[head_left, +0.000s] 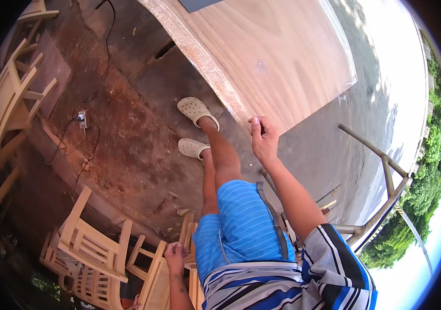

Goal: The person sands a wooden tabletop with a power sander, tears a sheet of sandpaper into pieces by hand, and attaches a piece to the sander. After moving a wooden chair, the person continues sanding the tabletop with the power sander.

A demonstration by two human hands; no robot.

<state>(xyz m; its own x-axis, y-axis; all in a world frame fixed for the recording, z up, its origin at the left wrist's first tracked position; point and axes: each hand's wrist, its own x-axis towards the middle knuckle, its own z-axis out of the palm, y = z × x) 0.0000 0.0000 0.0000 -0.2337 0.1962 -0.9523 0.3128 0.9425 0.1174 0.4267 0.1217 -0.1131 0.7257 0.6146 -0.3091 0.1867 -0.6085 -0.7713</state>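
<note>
Currently: right hand (pixel 264 137), just right of frame centre, is clamped with curled fingers on the near edge of a large plywood sheet (pixel 282 57). The sheet fills the upper centre and upper right. Its long rough edge runs diagonally from the top centre down to the hand, and its far corner reaches out at the right, about a quarter of the way down the frame. Left hand (pixel 174 256), bottom centre-left, is closed on the top rail of a pale wooden chair frame (pixel 153 274). Two feet in light sandals (pixel 194 108) stand on the rust-brown floor (pixel 127 155), just left of the sheet's edge. Open room: a bare strip of floor lies left of the feet, crossed by a dark cable leading to a power strip (pixel 82 119). Wood scraps lie near lower centre. Left margin is crowded with stacked chair frames (pixel 9 103), and more unfinished chairs (pixel 96 248) fill the lower left, near the left hand. On the right, grey ground lies beyond the sheet, bounded by a slanted metal railing (pixel 386 165), with green trees (pixel 427 170) behind it.
</note>
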